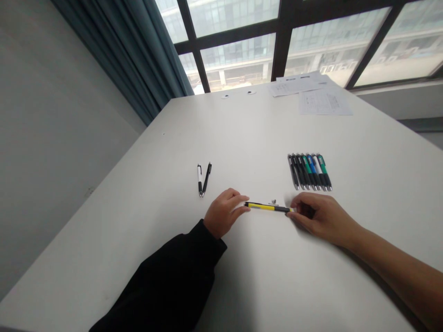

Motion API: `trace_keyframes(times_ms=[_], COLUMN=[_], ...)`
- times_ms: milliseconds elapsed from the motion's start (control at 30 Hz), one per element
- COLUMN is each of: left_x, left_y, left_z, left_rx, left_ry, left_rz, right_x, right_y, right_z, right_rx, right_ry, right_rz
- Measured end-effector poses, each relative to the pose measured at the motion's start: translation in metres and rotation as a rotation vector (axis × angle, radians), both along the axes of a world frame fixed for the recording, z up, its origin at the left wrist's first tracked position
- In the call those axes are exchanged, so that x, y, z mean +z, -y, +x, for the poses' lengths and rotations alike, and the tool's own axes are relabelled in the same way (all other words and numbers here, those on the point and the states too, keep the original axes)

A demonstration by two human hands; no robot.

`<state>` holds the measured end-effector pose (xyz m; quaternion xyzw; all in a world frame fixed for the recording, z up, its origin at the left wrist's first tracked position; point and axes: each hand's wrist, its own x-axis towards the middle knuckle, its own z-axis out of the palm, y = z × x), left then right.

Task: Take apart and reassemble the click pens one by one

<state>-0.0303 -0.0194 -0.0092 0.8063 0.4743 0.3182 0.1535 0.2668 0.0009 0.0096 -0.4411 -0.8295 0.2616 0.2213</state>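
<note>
A yellow pen (263, 206) with a black grip lies nearly level between my hands. My left hand (226, 212) pinches its black end between thumb and fingers. At the pen's grip end, my right hand (320, 216) has thumb and forefinger closed around the tip. Just behind the pen is a small metallic piece (273, 201) on the white table, with a thin piece beside it too small to make out.
A white pen (200, 180) and a black pen (206, 180) lie beyond my left hand. Beyond my right hand is a row of several pens (309, 172). Papers (325, 101) rest at the table's (242, 129) far right, near the window.
</note>
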Motion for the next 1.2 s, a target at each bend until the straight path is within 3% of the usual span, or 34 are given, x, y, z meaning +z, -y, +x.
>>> trace_keyframes(times_ms=[700,900,1200], left_x=[0.003,0.001,0.013], left_y=[0.001,-0.001,0.012], left_z=[0.004,0.002,0.020], left_rx=[0.004,-0.009,-0.090], left_ry=[-0.054,-0.067,-0.313], left_rz=[-0.002,-0.013,0.274], right_x=[0.002,0.001,0.000], right_y=[-0.001,-0.001,0.013], right_z=[0.000,-0.001,-0.006], right_rx=[0.034,0.098,0.213], right_ry=[0.038,0.058,-0.049], right_rz=[0.027,0.058,0.205])
